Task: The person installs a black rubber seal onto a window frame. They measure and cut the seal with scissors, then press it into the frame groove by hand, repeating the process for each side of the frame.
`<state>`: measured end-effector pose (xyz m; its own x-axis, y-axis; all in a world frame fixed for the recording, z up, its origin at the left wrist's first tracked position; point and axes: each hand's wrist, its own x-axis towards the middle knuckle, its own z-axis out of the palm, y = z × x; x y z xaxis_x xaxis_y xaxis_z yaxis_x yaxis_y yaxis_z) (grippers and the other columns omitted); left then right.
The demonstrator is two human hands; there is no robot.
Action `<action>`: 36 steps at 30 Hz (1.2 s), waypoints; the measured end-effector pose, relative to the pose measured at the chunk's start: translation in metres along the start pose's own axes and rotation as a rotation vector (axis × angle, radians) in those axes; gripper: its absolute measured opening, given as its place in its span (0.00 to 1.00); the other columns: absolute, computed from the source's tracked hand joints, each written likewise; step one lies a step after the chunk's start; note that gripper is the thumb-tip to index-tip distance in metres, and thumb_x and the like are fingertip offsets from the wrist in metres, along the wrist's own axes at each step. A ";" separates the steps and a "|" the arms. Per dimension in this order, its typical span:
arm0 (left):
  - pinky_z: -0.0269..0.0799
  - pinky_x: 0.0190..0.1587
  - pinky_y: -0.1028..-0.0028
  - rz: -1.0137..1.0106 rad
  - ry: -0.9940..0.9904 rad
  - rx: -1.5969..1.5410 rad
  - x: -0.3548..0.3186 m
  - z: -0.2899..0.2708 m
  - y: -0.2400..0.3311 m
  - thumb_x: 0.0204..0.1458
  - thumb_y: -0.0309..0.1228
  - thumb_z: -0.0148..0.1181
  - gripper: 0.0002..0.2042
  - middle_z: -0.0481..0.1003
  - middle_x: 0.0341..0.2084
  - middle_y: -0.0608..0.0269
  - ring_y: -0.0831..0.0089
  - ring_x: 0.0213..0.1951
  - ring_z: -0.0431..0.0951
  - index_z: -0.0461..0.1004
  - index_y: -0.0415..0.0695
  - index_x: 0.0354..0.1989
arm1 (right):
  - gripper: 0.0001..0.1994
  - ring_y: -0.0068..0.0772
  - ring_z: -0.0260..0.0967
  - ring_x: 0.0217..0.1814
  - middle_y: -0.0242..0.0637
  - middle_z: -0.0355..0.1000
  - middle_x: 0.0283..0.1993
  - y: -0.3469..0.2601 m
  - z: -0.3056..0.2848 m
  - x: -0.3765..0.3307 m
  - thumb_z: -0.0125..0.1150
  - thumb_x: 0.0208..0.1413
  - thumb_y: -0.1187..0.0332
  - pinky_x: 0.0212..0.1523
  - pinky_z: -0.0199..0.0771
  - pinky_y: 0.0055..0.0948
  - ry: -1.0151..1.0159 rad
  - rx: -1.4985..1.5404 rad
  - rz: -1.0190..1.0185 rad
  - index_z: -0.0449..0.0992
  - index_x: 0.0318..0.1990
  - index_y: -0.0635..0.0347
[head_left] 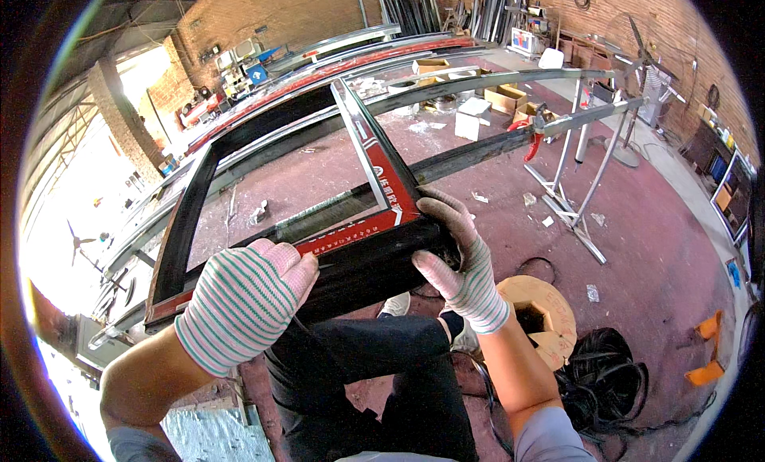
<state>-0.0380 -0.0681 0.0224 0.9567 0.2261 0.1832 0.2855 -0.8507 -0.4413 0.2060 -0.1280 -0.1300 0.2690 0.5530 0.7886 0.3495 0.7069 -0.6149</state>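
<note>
"Head view: what is being noted, largest first?"

"Long metal rails [486, 153] are stretching behind; contact with the frame is remaining unclear. A black frame [366, 264] with red film is being held above the person's lap."

"Nearby?"

"A black strip coil [602, 374] is lying at lower right, beside a tan roll [558, 306]."

"Hands?"

"Left hand [243, 298] is closing on the frame's near side, its thumb hidden. Right hand [466, 263] is clamping the near right corner between thumb and fingers."

"Step?"

"Apparently, the near side is being steadied and worked. Next, I judge, the job is requiring a firm right grip and even left-hand pressure."
</note>
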 end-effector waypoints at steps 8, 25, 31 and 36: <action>0.72 0.26 0.62 0.077 0.073 -0.003 0.005 0.007 -0.001 0.51 0.29 0.61 0.05 0.72 0.18 0.58 0.58 0.24 0.77 0.76 0.40 0.32 | 0.31 0.48 0.61 0.67 0.51 0.62 0.65 0.005 0.000 -0.002 0.69 0.53 0.60 0.67 0.60 0.40 0.012 0.019 -0.015 0.67 0.62 0.62; 0.71 0.23 0.61 0.070 0.110 -0.010 0.014 0.006 0.005 0.49 0.28 0.63 0.04 0.71 0.17 0.59 0.58 0.22 0.76 0.76 0.42 0.31 | 0.31 0.45 0.62 0.67 0.50 0.61 0.66 0.006 0.001 -0.004 0.70 0.52 0.64 0.66 0.62 0.38 0.013 0.056 -0.006 0.67 0.63 0.61; 0.73 0.28 0.62 0.017 0.091 -0.002 0.011 0.006 0.007 0.48 0.28 0.65 0.06 0.75 0.23 0.60 0.59 0.27 0.77 0.77 0.43 0.33 | 0.31 0.42 0.62 0.66 0.48 0.62 0.65 0.002 -0.001 -0.002 0.69 0.52 0.66 0.65 0.62 0.36 -0.003 0.070 0.012 0.66 0.63 0.61; 0.75 0.36 0.62 -0.064 0.228 -0.101 0.008 0.010 0.013 0.46 0.27 0.65 0.11 0.77 0.30 0.57 0.58 0.33 0.77 0.77 0.41 0.39 | 0.31 0.40 0.66 0.63 0.47 0.66 0.62 0.000 0.003 -0.018 0.68 0.54 0.68 0.64 0.64 0.34 0.121 0.141 0.121 0.64 0.65 0.63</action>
<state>-0.0265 -0.0728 0.0095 0.8962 0.1775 0.4066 0.3268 -0.8839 -0.3346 0.1988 -0.1370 -0.1441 0.4105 0.5865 0.6982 0.1817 0.6977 -0.6930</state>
